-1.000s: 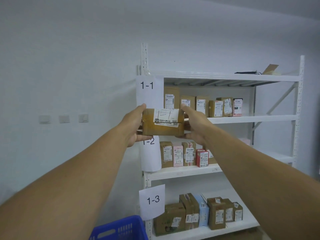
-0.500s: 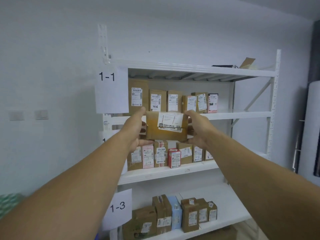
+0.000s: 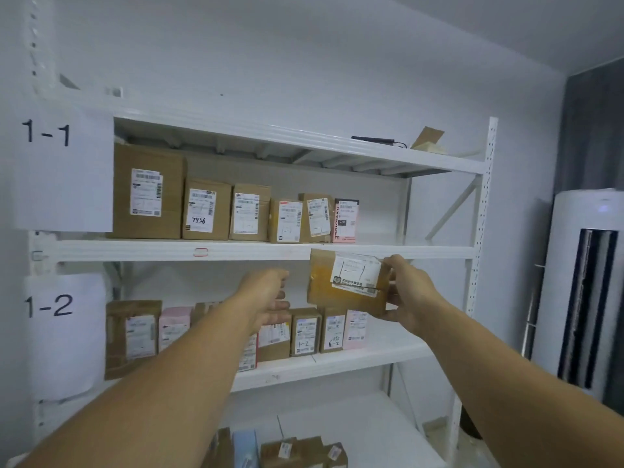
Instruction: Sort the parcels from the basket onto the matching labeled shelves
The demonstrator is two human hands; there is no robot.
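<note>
parcel: brown box [image 3: 341, 295] held in the air in front of the 1-1 shelf edge [image 3: 236, 250], just below the right end of that shelf's row; white label faces camera with "1-1" handwritten, printed text under it too small to read
right hand: right hand [image 3: 410, 293] grips the parcel by its right side, thumb on top corner, fingers underneath
left hand: left hand [image 3: 270, 298] off the parcel, fingers loosely curled, holding nothing, apart to its left
shelf tags: paper sheets on the left upright, "1-1" sign [image 3: 47, 135] above, "1-2" sign [image 3: 49, 305] below
1-1 row: six boxes [image 3: 236, 211] upright, labels out; one marked "7936" by hand; pink one at the right end
1-2 row: brown and pink boxes [image 3: 305, 331], two marked "1-2", partly hidden by the arms
bottom level: more boxes [image 3: 297, 450], blurred
rack: white metal rack [image 3: 484, 197] against a white wall; cardboard scrap [image 3: 427, 138] and a dark object, possibly a cable, on top
room: white floor-standing unit [image 3: 587, 282] at the right by a dark curtain
</note>
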